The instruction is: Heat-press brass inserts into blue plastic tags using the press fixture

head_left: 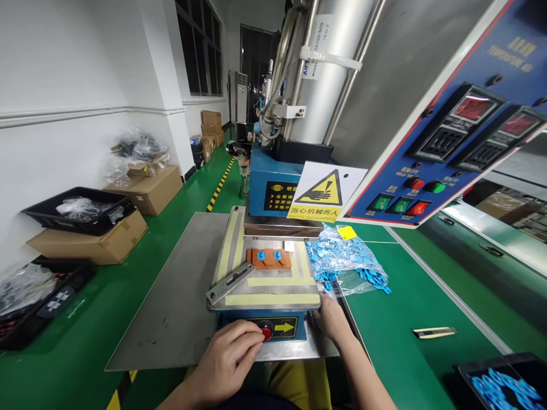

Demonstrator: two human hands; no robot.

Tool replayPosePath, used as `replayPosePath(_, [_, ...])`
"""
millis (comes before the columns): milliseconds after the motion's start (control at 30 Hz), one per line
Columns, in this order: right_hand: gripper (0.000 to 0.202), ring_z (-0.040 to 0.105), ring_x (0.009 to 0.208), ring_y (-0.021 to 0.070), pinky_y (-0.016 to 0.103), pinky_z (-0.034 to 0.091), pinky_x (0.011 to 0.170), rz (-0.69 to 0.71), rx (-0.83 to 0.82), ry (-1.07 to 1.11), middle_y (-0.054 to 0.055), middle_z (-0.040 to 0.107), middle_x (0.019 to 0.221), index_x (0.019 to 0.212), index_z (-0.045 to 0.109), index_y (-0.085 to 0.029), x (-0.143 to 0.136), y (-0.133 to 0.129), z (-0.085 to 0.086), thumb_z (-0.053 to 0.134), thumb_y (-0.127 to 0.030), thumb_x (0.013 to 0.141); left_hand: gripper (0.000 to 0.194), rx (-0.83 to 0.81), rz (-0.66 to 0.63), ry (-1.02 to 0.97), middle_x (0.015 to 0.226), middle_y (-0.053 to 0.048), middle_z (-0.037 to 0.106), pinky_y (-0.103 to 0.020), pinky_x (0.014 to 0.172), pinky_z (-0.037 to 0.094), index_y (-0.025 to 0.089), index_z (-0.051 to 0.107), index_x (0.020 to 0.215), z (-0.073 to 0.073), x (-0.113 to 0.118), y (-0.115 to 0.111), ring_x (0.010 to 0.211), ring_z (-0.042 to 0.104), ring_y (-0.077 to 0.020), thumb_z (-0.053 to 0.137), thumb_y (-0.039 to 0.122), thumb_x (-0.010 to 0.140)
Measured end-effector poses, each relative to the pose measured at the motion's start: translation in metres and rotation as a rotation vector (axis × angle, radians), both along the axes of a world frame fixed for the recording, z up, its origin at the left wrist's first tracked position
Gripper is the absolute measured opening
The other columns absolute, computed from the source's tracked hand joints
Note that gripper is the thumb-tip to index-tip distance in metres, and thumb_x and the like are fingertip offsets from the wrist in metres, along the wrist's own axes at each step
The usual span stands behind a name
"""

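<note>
My left hand (pixel 231 360) is at the front of the press base, fingers drawn together and tips against the red push button (pixel 266 333). My right hand (pixel 330 316) reaches to the right side of the base; its fingertips are hidden there, so I cannot tell what they touch. Between and beyond my hands is the metal work plate (pixel 273 289) with yellow tape strips. On it an orange-brown fixture block (pixel 269 263) carries two small blue plastic parts (pixel 261 256), under the press's metal bar (pixel 284 230). A slotted metal clamp bar (pixel 231 283) lies against the block's left side.
A clear bag of blue parts (pixel 346 256) lies right of the plate, with some spilling out. A cutter knife (pixel 434 332) rests on the green surface near a black bin (pixel 504 376) of blue parts. The control panel (pixel 427 148) overhangs at upper right; cartons (pixel 156 191) stand left.
</note>
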State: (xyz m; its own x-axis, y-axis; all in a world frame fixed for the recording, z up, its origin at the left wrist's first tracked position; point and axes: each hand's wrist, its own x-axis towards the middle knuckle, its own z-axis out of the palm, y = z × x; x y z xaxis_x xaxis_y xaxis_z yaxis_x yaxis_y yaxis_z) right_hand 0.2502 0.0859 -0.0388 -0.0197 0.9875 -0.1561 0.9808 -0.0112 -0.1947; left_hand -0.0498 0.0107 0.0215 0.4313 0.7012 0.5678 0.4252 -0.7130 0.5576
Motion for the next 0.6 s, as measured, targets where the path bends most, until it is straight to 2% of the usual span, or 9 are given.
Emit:
replayPosePath(367, [0.031, 0.063, 0.091, 0.0228, 0.028, 0.042, 0.077, 0.021, 0.005, -0.065, 0.016, 0.066, 0.1, 0.1, 0.064, -0.011, -0.0045, 0.0043, 0.0006, 0.047, -0.006, 0.075, 0.02, -0.039, -0.021, 0.034, 0.091, -0.007, 0.065, -0.025, 0.072, 0.052, 0.019, 0.063, 0.099, -0.0071, 0.0022, -0.0032, 0.083, 0.063, -0.016, 0.048, 0.011, 0.088])
replayPosePath(467, [0.03, 0.063, 0.088, 0.0223, 0.027, 0.042, 0.074, -0.012, 0.059, -0.038, 0.014, 0.067, 0.097, 0.099, 0.063, -0.013, -0.0043, 0.0014, 0.0022, 0.049, -0.007, 0.073, 0.021, -0.045, -0.019, 0.038, 0.09, -0.006, 0.065, -0.025, 0.072, 0.052, 0.019, 0.063, 0.099, -0.0075, 0.0016, -0.0038, 0.081, 0.062, -0.0155, 0.048, 0.011, 0.087])
replayPosePath(600, [0.016, 0.063, 0.074, 0.0209, 0.027, 0.04, 0.063, -0.1, 0.115, 0.034, 0.01, 0.068, 0.081, 0.082, 0.062, -0.016, -0.0021, -0.0021, 0.0024, 0.049, -0.011, 0.074, 0.021, -0.041, -0.024, 0.05, 0.089, -0.006, 0.065, -0.025, 0.072, 0.053, 0.019, 0.064, 0.097, -0.004, 0.0033, -0.0021, 0.082, 0.063, -0.0154, 0.048, 0.011, 0.087])
